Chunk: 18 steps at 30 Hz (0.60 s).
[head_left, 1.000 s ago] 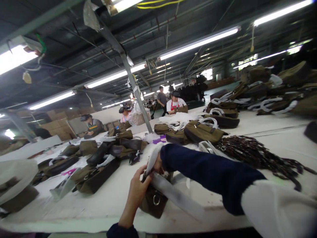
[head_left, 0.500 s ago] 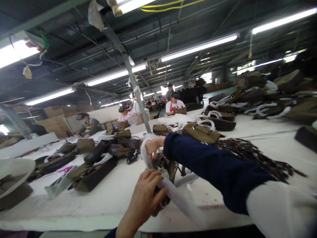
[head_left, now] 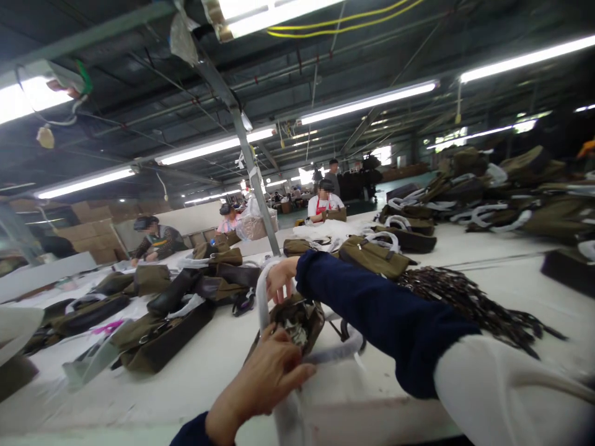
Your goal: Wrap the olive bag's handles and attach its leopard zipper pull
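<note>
An olive bag point(head_left: 304, 325) with its top open stands near the table's front edge, and crumpled pale material shows inside it. My left hand point(head_left: 267, 371) lies at the bag's near side, fingers curled at its rim; what they pinch, if anything, is hidden. My right hand point(head_left: 281, 279) reaches over from the right in a navy sleeve, its fingers hanging down apart above the far side of the bag. A white-wrapped handle point(head_left: 263, 294) loops beside the right hand. Another white-wrapped handle point(head_left: 337, 352) lies right of the bag.
Olive and dark bags lie on the white table point(head_left: 390, 365) at left. A bundle of dark straps point(head_left: 460, 297) is right of my arm, with piled bags point(head_left: 553, 217) behind it. A metal post point(head_left: 255, 186) rises beyond my hands. Several people work farther back.
The near strap has dropped from across the bag toward the table edge, exposing the bag's opening. My left hand has shifted slightly left and down. The view has turned a little.
</note>
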{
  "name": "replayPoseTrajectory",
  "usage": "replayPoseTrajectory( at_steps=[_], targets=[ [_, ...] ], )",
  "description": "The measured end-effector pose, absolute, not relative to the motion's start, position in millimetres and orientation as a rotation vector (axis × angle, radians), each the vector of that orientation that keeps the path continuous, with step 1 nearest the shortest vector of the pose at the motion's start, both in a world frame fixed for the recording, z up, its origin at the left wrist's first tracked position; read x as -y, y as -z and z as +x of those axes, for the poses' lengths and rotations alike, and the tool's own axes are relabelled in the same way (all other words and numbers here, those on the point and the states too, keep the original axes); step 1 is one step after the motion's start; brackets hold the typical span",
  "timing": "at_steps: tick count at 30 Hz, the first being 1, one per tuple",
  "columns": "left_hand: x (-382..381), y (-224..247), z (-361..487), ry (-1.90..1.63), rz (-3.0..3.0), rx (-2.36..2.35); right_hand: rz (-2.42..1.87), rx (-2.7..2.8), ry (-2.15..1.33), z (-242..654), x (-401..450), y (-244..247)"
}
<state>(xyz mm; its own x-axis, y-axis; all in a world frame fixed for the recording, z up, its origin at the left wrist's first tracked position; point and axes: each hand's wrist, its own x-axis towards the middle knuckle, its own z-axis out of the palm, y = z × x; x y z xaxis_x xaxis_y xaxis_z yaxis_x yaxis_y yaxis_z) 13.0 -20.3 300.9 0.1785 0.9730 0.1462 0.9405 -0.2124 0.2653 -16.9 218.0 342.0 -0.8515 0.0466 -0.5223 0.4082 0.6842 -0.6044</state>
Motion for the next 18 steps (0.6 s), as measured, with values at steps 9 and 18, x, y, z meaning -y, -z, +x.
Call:
replayPoseTrajectory(
  at_steps=[9,18],
  targets=[
    [40.0,-331.6,-112.1,-0.310,2.113,-2.182,0.271,-2.531,1.014,-26.9,-214.3,-345.0],
    [14.3,-279.5,-71.5,-0.425,2.192,-2.087,0.281,-2.550,1.085,-57.1,-231.8,-327.6]
  ],
)
